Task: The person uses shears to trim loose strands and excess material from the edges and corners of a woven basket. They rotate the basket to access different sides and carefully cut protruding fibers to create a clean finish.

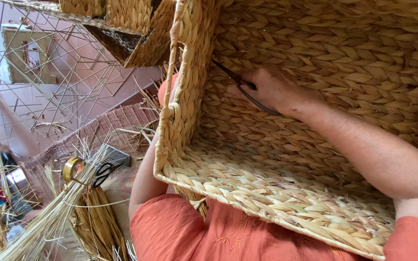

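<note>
A large woven straw basket [185, 96] lies on its side against my lap, its open mouth facing me. My right hand [276, 89] reaches deep inside it and grips dark metal scissors [228, 72], whose blades point at the braided inner wall. My left forearm [143, 181] runs up along the outside of the basket's rim. The left hand itself is hidden behind the basket wall. I wear an orange shirt [209, 232].
Another woven basket [131, 29] hangs at the top. Thin wire frames [59, 72] stand at the upper left. A bundle of loose straw [49, 222], a yellow tape roll [71, 169] and black-handled scissors [103, 171] lie at the lower left on a woven mat [107, 125].
</note>
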